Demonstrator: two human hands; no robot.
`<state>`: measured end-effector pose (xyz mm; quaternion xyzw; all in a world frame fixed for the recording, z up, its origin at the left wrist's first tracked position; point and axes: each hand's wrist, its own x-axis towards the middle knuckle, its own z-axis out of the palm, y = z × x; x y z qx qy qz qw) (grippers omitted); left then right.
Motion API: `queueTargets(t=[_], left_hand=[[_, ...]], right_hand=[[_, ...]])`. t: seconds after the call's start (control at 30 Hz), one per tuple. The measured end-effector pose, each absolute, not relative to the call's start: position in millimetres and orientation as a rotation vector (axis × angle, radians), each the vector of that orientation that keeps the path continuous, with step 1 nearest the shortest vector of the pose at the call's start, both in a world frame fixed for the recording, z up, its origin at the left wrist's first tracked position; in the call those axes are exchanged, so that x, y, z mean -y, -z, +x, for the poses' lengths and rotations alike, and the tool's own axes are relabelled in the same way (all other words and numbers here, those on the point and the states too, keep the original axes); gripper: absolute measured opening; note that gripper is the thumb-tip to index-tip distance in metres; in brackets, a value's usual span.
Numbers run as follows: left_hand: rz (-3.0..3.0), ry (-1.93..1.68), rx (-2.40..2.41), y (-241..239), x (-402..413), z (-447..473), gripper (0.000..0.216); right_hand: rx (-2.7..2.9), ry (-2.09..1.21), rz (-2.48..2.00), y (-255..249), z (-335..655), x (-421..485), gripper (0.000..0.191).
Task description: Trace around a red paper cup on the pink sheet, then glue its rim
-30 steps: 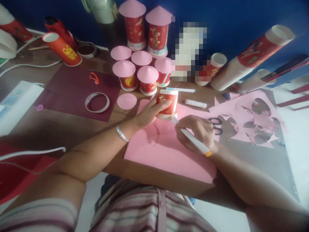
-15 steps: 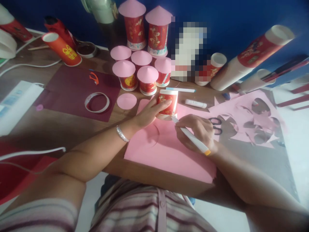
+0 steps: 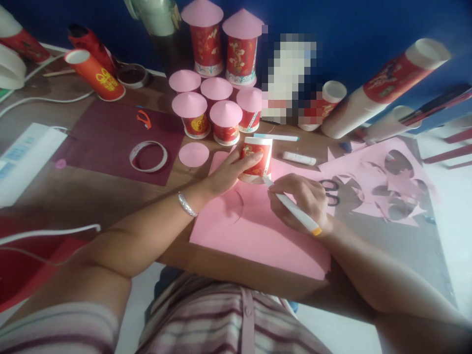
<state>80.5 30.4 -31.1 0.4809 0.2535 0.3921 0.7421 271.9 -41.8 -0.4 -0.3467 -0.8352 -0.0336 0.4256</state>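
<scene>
Red tube [image 3: 256, 170], just right of the frame's centre, is clasped by the left hand's [image 3: 231, 172] fingers while the white pen [image 3: 295, 209], pinched in the right hand [image 3: 301, 200], has been shifted slightly rightward along the lower band [image 3: 253, 180], suggesting continued marking.

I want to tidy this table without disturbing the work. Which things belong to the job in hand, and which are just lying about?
Likely part of the job:
red tube, in the left hand
white pen, in the right hand
pink paper beneath the hands
pink-topped tubes, similarly decorated

Apparently lying about:
orange tube
white cable
pink offcuts
</scene>
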Motion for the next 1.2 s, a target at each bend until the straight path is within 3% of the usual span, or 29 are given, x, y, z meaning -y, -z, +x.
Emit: queueTargets(t=[1.2], left_hand=[[1.071,-0.87,-0.566,29.7,-30.6,81.3,0.044]], right_hand=[[2.104,0.064,-0.859,-0.4,273.6,40.7,0.021]])
